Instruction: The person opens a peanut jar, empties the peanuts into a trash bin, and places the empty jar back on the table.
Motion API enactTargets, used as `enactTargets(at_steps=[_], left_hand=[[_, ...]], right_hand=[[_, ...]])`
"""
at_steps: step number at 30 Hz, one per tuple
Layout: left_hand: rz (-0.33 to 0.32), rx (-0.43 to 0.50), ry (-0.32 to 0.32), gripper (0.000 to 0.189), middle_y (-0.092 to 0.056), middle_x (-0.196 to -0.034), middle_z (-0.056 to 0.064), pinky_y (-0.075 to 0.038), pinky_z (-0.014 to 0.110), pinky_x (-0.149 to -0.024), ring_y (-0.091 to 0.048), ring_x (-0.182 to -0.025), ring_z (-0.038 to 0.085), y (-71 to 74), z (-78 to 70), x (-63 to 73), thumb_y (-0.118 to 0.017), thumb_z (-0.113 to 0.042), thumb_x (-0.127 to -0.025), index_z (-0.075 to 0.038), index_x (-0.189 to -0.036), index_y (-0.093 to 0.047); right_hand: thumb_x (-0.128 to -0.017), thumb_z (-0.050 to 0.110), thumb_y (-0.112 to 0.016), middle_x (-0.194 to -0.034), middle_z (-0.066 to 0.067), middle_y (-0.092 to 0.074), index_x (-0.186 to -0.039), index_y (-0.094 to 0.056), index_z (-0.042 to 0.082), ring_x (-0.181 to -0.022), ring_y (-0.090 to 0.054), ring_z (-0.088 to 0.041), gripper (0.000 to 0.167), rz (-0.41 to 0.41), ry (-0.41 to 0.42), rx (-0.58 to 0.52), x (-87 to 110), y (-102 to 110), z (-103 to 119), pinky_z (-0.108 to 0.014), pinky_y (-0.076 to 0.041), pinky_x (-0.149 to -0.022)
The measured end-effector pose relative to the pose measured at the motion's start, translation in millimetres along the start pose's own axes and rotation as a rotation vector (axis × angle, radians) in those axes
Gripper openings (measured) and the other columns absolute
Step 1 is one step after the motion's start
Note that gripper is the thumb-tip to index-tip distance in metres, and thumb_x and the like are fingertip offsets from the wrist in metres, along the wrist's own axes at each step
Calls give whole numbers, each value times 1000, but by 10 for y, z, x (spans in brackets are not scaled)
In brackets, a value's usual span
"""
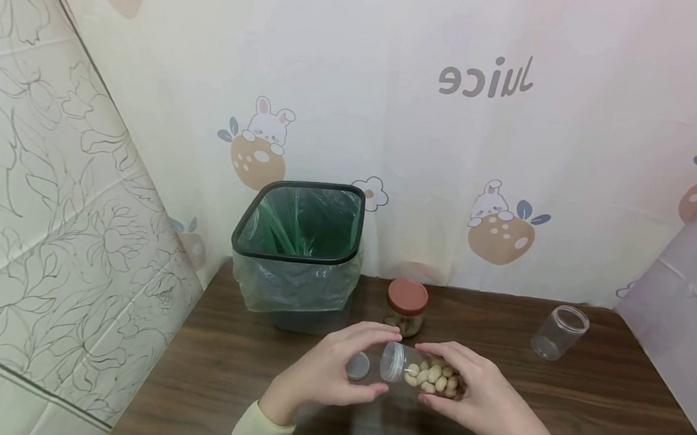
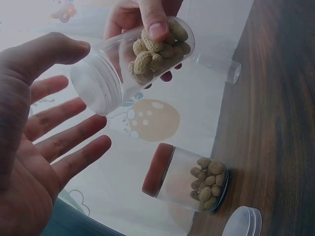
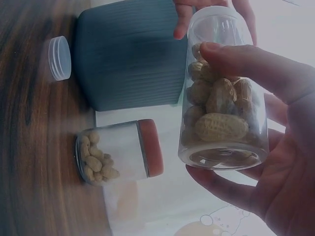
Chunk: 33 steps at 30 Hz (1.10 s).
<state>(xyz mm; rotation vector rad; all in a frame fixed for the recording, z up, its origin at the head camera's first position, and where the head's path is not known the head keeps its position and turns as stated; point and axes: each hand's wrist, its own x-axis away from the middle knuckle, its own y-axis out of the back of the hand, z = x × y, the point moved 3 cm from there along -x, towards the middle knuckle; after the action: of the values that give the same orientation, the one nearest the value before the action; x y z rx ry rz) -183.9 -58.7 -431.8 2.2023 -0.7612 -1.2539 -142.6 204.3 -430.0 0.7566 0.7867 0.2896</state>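
Observation:
My right hand (image 1: 470,391) holds a clear plastic jar (image 2: 129,59) by its base end, thumb on one side and fingers on the other. Peanuts (image 1: 434,376) in their shells fill the base half of the tilted jar. Its other end, which looks like a ribbed translucent lid (image 2: 96,81), points toward my left hand (image 1: 346,364). The left fingers are spread and fairly straight around that end, not closed on it; whether the thumb touches it I cannot tell. A loose translucent lid (image 1: 358,366) lies on the table, beyond the left hand.
A jar with a reddish lid (image 1: 407,297), partly filled with peanuts, stands behind the hands. An uncovered clear jar (image 1: 559,333) stands at the right. A bin (image 1: 296,260) with a plastic liner is at the back left of the wooden table (image 1: 603,415), against a printed curtain.

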Motion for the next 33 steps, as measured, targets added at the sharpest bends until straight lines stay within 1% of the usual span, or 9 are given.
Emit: enactTargets(at_steps=[3,6,11,14,18,20,28,33], left_hand=[[8,3,-25,74,-60,-154,2,-50,30,-113,-58,-142,13,4,-17,-5,-92,-18,-88,-12,-152,-58],[17,10,-35,71,-59,-156,3,-51,30,-112,-58,-142,14,6,-26,-3,-92,-17,-88,-12,-151,-59],[39,15,-25,69,-59,-157,3,-51,27,-111,-58,-142,12,-1,-24,6,-91,-17,-90,-14,-151,-59],[46,1,-19,69,-60,-153,1,-51,25,-110,-59,-138,10,-9,-13,9,-91,-17,-90,-15,-151,-59],[49,-10,0,69,-61,-149,-1,-51,21,-107,-61,-132,7,-20,8,17,-91,-16,-90,-16,-152,-60],[52,-13,6,69,-60,-149,-1,-51,21,-106,-61,-131,7,-30,18,19,-91,-16,-90,-16,-151,-60],[69,-6,13,61,-60,-149,0,-51,20,-106,-61,-133,8,-52,23,16,-89,-12,-92,-16,-147,-62],[70,-27,14,56,-61,-148,1,-51,20,-106,-62,-132,9,-55,12,11,-87,-11,-93,-15,-143,-64]], right_hand=[[-77,13,-101,-131,10,-70,-145,-65,22,-103,-70,-7,77,3,7,-13,-2,9,3,-11,-51,-90],[-77,13,-101,-129,8,-71,-144,-66,19,-102,-70,-7,76,9,4,-18,-2,10,5,-11,-51,-89],[-77,14,-101,-129,8,-71,-142,-68,16,-103,-69,-6,74,18,-8,-10,9,8,5,-11,-50,-90],[-77,15,-101,-131,11,-70,-143,-67,20,-103,-69,-6,75,22,-14,-8,13,7,3,-11,-50,-90],[-78,15,-101,-131,12,-69,-145,-64,25,-102,-69,-6,77,29,-21,-20,14,4,1,-12,-51,-88],[-79,15,-101,-131,12,-69,-145,-64,26,-101,-69,-5,77,32,-23,-26,15,3,-1,-13,-52,-87],[-78,15,-101,-131,12,-69,-145,-64,25,-101,-69,-5,77,31,-19,-16,14,5,-4,-12,-51,-88],[-76,13,-101,-129,9,-71,-143,-66,20,-101,-69,-5,76,30,-20,-13,11,3,-1,-12,-51,-87]])
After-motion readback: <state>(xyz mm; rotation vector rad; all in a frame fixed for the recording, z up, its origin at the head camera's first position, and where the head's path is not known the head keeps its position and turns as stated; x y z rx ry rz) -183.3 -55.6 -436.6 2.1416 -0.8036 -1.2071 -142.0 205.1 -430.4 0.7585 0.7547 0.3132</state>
